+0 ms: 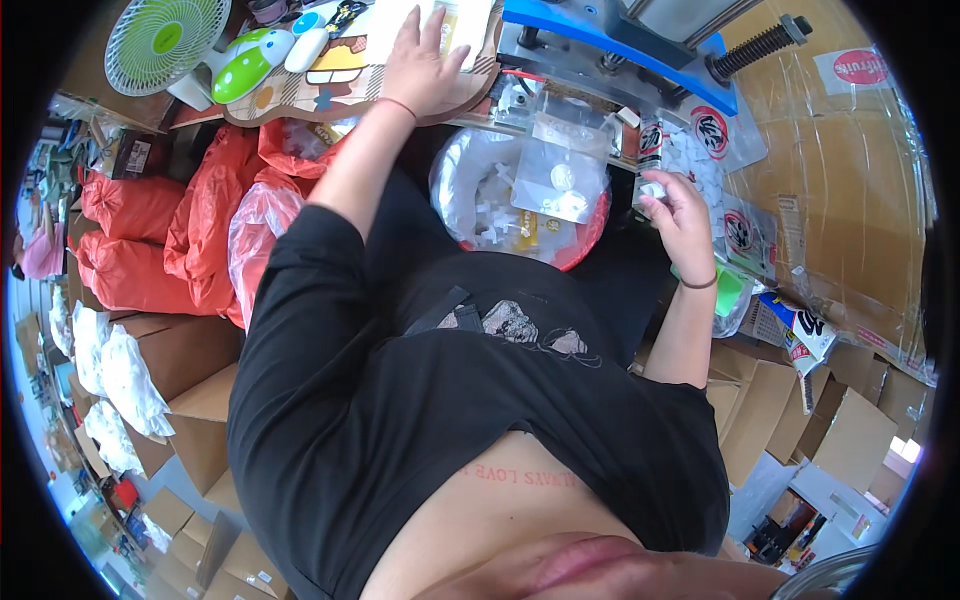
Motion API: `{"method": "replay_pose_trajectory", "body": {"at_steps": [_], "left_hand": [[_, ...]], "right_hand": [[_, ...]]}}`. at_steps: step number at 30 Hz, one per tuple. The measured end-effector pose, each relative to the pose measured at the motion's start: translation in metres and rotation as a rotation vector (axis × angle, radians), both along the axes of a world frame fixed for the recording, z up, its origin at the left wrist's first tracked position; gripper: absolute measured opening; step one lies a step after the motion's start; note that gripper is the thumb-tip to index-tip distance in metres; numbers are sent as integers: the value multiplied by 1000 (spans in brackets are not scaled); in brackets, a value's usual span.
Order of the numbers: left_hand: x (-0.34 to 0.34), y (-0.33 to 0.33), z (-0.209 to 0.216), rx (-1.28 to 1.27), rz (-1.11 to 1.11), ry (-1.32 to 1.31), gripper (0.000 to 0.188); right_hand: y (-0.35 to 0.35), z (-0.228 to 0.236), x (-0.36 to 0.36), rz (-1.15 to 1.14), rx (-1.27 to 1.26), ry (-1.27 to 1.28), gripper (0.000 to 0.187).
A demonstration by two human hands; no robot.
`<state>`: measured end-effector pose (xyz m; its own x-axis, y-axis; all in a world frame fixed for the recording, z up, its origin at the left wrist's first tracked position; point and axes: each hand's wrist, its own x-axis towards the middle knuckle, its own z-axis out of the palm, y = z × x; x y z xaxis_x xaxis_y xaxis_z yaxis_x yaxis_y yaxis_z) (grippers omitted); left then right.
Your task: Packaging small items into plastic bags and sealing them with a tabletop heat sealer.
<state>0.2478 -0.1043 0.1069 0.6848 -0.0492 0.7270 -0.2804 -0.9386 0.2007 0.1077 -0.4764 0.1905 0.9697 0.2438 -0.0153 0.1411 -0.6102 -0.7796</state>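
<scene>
Close to our tummy sits a round bin point(598, 237) with a clear bag inside. It is below the front edge of the tabletop point(198, 117), maybe so the white scraps point(490, 195) can drop in and not make a mess. A clear sheet point(565, 165) hangs over the bin from that edge; we can't tell what holds it up.

Just right of the bin is our right hand point(680, 220). Its fingers are pinched on a small white piece point(653, 190), perhaps with just the tips because it is so little.

Farther off, our left hand point(425, 65) reaches over the front edge. Its fingers are spread wide on a pale sheet point(382, 30), maybe to keep it flat. Beside it, toward the tabletop's right end, stands a big blue press point(620, 35). The green fan point(165, 45) is near the far left corner, perhaps to blow cool air at us.
</scene>
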Motion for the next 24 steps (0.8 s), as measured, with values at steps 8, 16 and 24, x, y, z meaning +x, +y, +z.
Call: {"method": "replay_pose_trajectory", "body": {"at_steps": [8,16,24], "left_hand": [[-71,13,-13,222,-411,387,41],[-108,-50,19,-692,-594,922,27],[-127,-100,7,-1198,-831,1263,29]], "right_hand": [[9,-15,12,-64,-10,-360,23],[58,0,38,-66,206,-275,21],[45,6,50,148,61,-159,30]]}}
